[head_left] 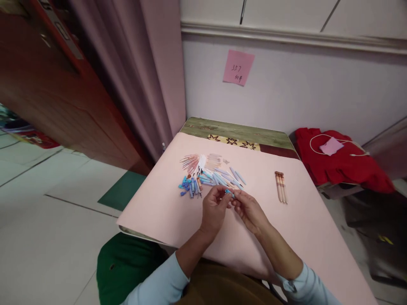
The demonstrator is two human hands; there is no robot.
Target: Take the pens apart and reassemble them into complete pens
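Observation:
Over the near part of the table, my left hand [213, 212] and my right hand [251, 211] meet, the fingers of each closed in a pinch. Between the fingertips is a small light-blue pen part [228, 192], hollow at the end that shows; the fingers cover the rest. Just beyond my hands lie loose blue pen barrels [238, 174]. Blue caps or clips [183, 185] are heaped to the left, beside several short blue pen parts [192, 188]. Behind these are pinkish clear tubes [190, 162] and white refills [201, 162] with dark tips.
Several brown-topped pens [281, 186] lie side by side at the right of the pink-covered table [305, 228]. A red cloth [343, 163] covers a seat at the right. A green stool cover [124, 264] is at the near left, and a wooden door [79, 93] stands beyond.

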